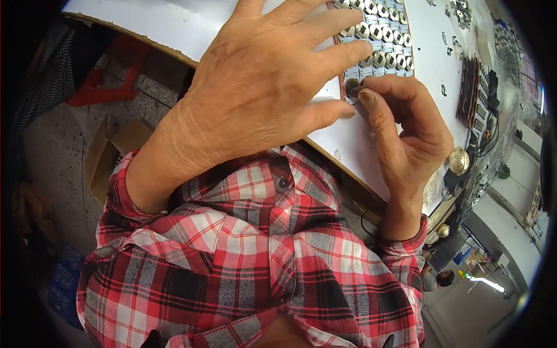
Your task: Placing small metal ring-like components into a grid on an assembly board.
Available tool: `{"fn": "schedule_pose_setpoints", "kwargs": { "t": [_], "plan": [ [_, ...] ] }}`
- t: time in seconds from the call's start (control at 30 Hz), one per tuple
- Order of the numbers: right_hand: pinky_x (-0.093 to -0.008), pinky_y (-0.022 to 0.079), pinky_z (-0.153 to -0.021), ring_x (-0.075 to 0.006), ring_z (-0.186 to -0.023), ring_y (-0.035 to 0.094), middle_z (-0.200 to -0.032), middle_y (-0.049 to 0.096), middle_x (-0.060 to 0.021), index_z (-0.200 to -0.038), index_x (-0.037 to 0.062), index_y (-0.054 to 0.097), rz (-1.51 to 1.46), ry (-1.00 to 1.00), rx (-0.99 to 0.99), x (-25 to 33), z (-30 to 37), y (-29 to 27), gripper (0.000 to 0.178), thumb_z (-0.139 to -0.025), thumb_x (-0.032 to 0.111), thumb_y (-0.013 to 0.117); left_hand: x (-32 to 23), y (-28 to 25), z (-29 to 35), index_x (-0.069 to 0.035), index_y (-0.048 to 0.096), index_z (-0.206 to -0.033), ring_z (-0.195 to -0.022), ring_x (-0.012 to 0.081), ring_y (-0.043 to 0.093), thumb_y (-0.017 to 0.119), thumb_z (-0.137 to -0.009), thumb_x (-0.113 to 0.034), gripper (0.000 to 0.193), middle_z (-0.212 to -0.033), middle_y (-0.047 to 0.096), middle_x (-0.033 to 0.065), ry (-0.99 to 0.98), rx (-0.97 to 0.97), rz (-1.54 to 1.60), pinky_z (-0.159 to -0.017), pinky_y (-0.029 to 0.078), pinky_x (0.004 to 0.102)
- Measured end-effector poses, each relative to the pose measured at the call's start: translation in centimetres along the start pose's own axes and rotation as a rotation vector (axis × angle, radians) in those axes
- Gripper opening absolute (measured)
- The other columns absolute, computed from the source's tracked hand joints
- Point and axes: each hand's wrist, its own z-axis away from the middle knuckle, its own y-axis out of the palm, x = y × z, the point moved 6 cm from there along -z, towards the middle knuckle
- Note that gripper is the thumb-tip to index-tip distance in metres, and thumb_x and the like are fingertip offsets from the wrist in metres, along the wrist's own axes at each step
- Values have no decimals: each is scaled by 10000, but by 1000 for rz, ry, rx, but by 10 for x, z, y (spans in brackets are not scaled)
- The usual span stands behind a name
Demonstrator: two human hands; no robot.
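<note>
A tray (413, 52) at the far side of the table carries rows of round silver metal parts (379, 58) with dark square centres, on blue-grey pieces. My left hand (261, 75) stretches over the tray's left side with its fingers spread. Its index fingertip covers part of the nearest silver row, and I cannot tell whether it touches. At the tray's near left corner, my right hand (412, 124) pinches thumb and forefinger together. What they hold is too small and hidden to name. A dark round piece (351, 87) lies right beside those fingertips.
Stacked trays of similar parts (469, 95) stand on the right of the white table (426, 110). Small dark pieces (444, 90) lie scattered there, near a round brass-coloured ornament (458, 160). Left on the floor are a cardboard box (129, 136) and a red stool (104, 90). Another person (438, 279) is far off.
</note>
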Motion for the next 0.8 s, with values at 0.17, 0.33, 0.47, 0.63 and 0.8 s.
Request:
{"fn": "schedule_pose_setpoints", "kwargs": {
  "t": [0.17, 0.33, 0.47, 0.63, 0.8],
  "plan": [
    [-178, 492, -694, -54, -797, 646, -952, 720, -32, -1044, -44, 712, 153, 21, 49, 10, -4, 1, 116, -928, -47, 726, -2, 2, 0, -68, 727, -1209, -1249, 356, 598, 813, -696, -146, 527, -1271, 685, 139, -28, 33, -40, -1024, 480, 478],
    [-151, 418, -615, -11, -725, 583, -914, 715, -13, -1016, -30, 725, 163, 105, 51, 9, -3, -2, 101, -917, -44, 736, -1, 2, 1, -78, 728, -1213, -1264, 357, 588, 812, -688, -155, 537, -1282, 681, 137, -44, 48, -71, -1038, 465, 489],
    [-146, 385, -588, -3, -682, 544, -900, 712, -6, -1021, -25, 726, 129, 47, 46, 8, -1, 0, 118, -907, -43, 746, 3, 1, 4, -86, 729, -1216, -1276, 357, 580, 810, -682, -163, 545, -1291, 677, 136, -56, 67, -93, -1050, 453, 498],
    [-161, 399, -594, -23, -687, 551, -888, 690, -13, -1017, -25, 725, 311, 1, 7, 15, -1, 5, 138, -885, -48, 759, 5, 2, 3, -96, 730, -1219, -1291, 358, 570, 809, -674, -173, 556, -1302, 673, 134, -75, 84, -124, -1065, 438, 509],
    [-207, 369, -496, -45, -565, 503, -797, 597, -20, -945, -11, 728, 168, -109, -30, 8, -6, 6, 166, -811, -107, 743, 8, 4, 3, -105, 730, -1223, -1307, 358, 560, 807, -667, -182, 567, -1312, 669, 132, -88, 107, -153, -1079, 423, 520]
  ]
}}
